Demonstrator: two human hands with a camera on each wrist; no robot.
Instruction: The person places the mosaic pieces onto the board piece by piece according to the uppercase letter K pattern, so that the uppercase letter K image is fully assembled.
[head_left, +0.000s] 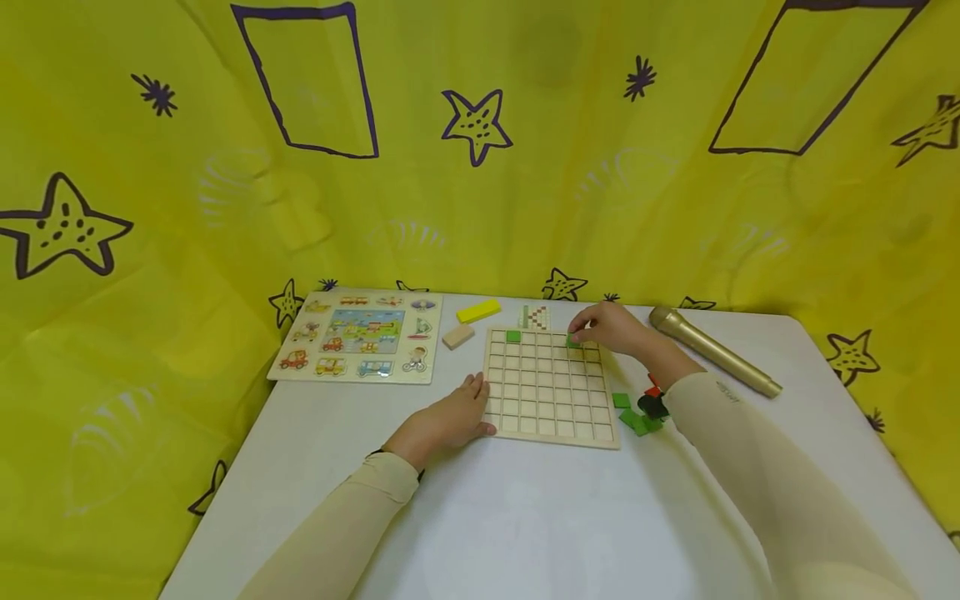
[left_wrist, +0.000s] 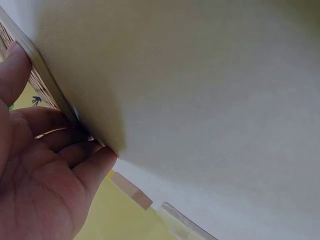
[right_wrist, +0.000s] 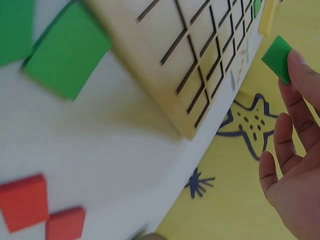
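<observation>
A wooden grid board [head_left: 553,388] lies on the white table, with one green square tile [head_left: 513,337] in its far row. My right hand [head_left: 611,329] pinches another green tile [right_wrist: 276,59] between thumb and fingertips, over the far right part of the board. My left hand [head_left: 453,414] rests against the board's left edge. In the left wrist view, its thumb [left_wrist: 15,70] touches that edge and its fingers lie along it. Loose green tiles [head_left: 632,421] sit right of the board, beside black pieces [head_left: 652,406] and red tiles [right_wrist: 25,201]. A small patterned card [head_left: 534,317] lies behind the board.
Left of the board is a picture puzzle [head_left: 363,337] with vehicles. A yellow block [head_left: 478,312] and a plain wooden block [head_left: 457,336] lie between them. At the right, a gold microphone [head_left: 716,352] lies beyond my right forearm. Yellow patterned cloth [head_left: 480,225] hangs behind the table.
</observation>
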